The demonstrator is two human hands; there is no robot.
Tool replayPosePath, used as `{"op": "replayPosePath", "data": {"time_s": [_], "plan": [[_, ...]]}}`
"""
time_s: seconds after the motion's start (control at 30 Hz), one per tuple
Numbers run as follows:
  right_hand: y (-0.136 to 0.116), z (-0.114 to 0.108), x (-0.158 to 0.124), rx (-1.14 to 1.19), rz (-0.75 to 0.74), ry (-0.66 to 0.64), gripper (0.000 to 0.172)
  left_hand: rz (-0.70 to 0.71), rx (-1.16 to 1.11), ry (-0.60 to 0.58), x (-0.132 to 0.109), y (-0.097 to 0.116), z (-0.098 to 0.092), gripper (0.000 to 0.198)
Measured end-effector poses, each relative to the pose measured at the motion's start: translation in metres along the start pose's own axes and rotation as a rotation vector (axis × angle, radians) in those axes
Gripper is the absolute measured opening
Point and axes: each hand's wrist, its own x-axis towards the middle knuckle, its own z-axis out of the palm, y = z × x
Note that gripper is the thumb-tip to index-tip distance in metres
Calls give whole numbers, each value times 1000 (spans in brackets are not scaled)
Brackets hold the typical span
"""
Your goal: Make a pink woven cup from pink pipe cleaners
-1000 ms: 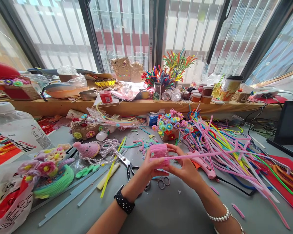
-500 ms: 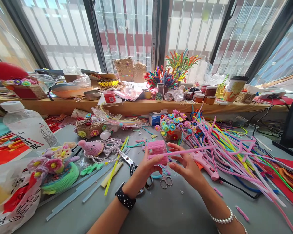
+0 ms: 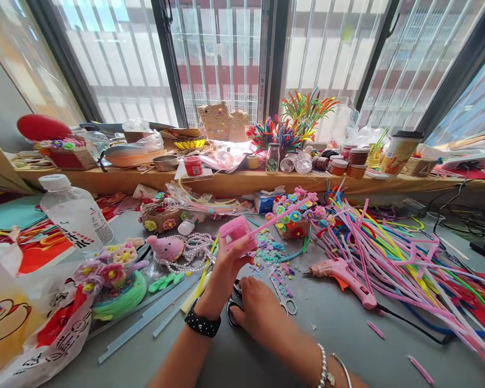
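My left hand (image 3: 221, 274) is closed around a small pink box (image 3: 232, 230) covered in fuzzy pipe cleaner, held above the table. A long pink pipe cleaner (image 3: 285, 213) sticks out from it up to the right. Below, my right hand (image 3: 261, 307) has its fingers curled at the black handles of a large pair of scissors (image 3: 231, 318); the blades are mostly hidden behind my left hand. A smaller pair of silver scissors (image 3: 290, 306) lies just right of my right hand. The pink hot glue gun (image 3: 343, 276) rests farther right.
Pipe cleaners (image 3: 382, 253) are heaped at the right. Colourful scraps (image 3: 272, 250) lie behind my hands, near a flower basket (image 3: 295, 215). A crocheted pink figure (image 3: 165, 248), beads, glue sticks (image 3: 145, 318) and a bottle (image 3: 78, 215) are on the left. A crowded sill runs behind.
My right hand has left the pink pipe cleaner and come down to the large scissors' handles. The pink box has shifted left and tilted, its loose pipe cleaner now pointing upward. The view has turned slightly left.
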Motion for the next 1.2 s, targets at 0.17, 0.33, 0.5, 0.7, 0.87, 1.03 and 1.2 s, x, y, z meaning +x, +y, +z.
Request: {"op": "replayPosePath", "data": {"time_s": [0.17, 0.33, 0.5, 0.7, 0.87, 1.03, 1.2], "plan": [[-11, -9, 16, -71, 49, -124, 32, 17, -17, -24, 0, 3, 0, 35], [12, -15, 22, 52, 3, -70, 10, 34, -105, -3, -2, 12, 2, 29], [47, -25, 1, 270, -20, 19, 11, 107, -167, 46, -1, 21, -1, 30], [84, -41, -29, 532, 43, 103, 16, 158, -211, 84, 3, 23, -7, 27], [100, -48, -43, 666, 48, 179, 28, 135, -231, 143, 6, 21, -7, 25], [101, -47, -56, 666, -16, 187, 40, 105, -212, 180, 7, 20, -7, 24], [94, -41, -58, 573, -46, 160, 35, 87, -187, 195, 7, 19, -5, 25]]}}
